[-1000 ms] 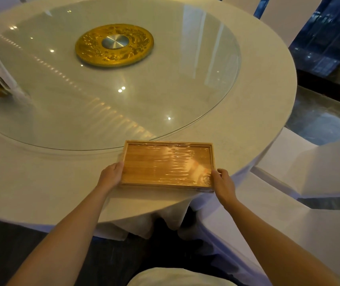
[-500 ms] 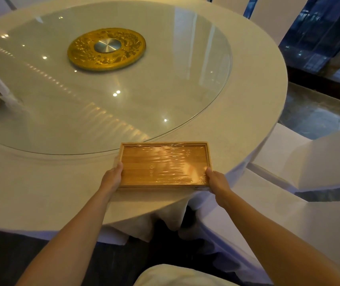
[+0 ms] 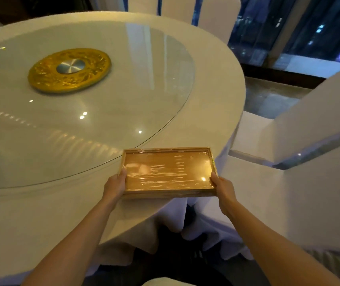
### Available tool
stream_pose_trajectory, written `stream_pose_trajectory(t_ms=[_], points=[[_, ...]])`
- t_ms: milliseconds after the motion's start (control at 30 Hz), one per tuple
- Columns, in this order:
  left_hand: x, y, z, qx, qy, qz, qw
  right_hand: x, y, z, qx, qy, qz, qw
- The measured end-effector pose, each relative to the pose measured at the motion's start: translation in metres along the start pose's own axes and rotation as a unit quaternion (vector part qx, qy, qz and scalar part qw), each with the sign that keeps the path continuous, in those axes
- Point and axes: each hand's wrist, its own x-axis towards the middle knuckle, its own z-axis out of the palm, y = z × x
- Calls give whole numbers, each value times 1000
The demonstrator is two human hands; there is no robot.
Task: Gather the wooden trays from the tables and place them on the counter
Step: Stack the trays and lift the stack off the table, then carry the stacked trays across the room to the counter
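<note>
- Lifted since half a sec ago: wooden tray (image 3: pixel 168 172), then flat on the table near its edge, now up off the cloth w/ near edge raised and past the table rim, toward the body.
- Wrapped in clear film, glare across the inside; nothing on it.
- Left hand (image 3: pixel 114 185) clamped on the tray's left short side, thumb over the rim, fingers under.
- Right hand (image 3: pixel 221 187) clamped on the right short side, same hold; both arms bare, reaching fwd.
- Held over the near-right edge of a round table (image 3: pixel 216 104) w/ white cloth hanging in folds.
- Beyond it, a glass turntable (image 3: pixel 123 89) on the tabletop, gold disc (image 3: pixel 69 70) w/ silver centre at the hub.
- To the right, white-covered chair (image 3: pixel 309 124); more covered chairs at the far side; dark window w/ city lights behind.
- Progress, judged: pickup of this tray done or nearly; carry to the counter and set-down left. No counter in view, no other trays in view, so count of trays left can't be told.
- No brand, label or readable writing anywhere; gold disc has raised ornament only, too blurred to read.
</note>
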Motion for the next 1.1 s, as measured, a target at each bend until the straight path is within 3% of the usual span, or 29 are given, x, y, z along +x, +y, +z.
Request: stream_pose_trajectory(t_ms=[200, 400, 700, 1100], points=[[-23, 38, 24, 33, -82, 110, 990, -48, 15, -51, 83, 98, -31, 991], [-83, 100, 91, 67, -179, 224, 956, -97, 33, -140, 152, 251, -53, 954], [-252, 160, 214, 101, -281, 333, 894, -193, 94, -313, 223, 417, -78, 878], [-489, 169, 370, 124, -385, 399, 823, -315, 198, -528, 260, 529, -58, 806]])
